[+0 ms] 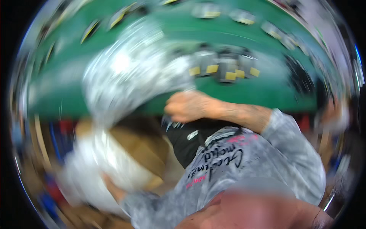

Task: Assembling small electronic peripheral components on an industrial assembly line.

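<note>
A large clear plastic bag (126, 72), blurred and shiny, lies across the green table and hangs over its near edge. My right hand (187, 107) is closed in a fist in front of my waist, with the bag's right end meeting it. Lower down on the left, my left hand (111, 186) is against a white, puffy plastic bundle (99, 164); its fingers are smeared and partly hidden. Clear plastic trails down from the table to this bundle. An open cardboard box (146, 149) stands right beside it, below the table edge.
Several grey packets with yellow labels (228, 66) stand grouped on the green table (267, 91). More labelled packets (206, 10) line its far side. A dark black pile (299, 74) lies at the right. Shelving and blurred items flank the table.
</note>
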The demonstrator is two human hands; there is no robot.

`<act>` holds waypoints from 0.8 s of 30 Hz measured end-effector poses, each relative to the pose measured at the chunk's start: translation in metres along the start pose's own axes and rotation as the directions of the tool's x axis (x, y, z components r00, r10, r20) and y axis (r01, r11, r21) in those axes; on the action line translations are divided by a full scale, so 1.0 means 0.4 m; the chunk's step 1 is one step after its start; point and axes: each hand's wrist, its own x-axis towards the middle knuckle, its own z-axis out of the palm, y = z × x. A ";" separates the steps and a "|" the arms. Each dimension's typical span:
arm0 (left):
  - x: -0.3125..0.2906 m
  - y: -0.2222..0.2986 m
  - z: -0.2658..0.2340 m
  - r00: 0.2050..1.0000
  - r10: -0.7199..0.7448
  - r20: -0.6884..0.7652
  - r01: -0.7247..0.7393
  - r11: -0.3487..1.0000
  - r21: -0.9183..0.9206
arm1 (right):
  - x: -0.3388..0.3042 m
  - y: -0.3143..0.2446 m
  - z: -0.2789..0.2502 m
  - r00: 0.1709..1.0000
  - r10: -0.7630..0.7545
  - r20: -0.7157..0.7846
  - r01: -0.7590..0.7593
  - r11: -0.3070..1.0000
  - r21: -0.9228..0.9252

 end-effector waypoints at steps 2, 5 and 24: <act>0.354 0.323 -0.215 0.977 -0.029 -0.209 -0.036 0.953 -0.301 | 0.023 -0.024 0.000 0.995 -0.010 0.097 0.006 0.999 0.050; 0.646 0.600 -0.679 0.907 -0.098 -0.409 -0.199 0.756 -0.624 | -0.017 -0.048 -0.014 0.999 -0.043 -0.012 0.042 0.993 -0.113; 0.348 -0.043 -0.954 0.987 -0.048 -0.151 -0.120 0.398 -0.910 | -0.968 0.037 -0.474 0.163 0.617 -0.770 -0.436 0.745 0.505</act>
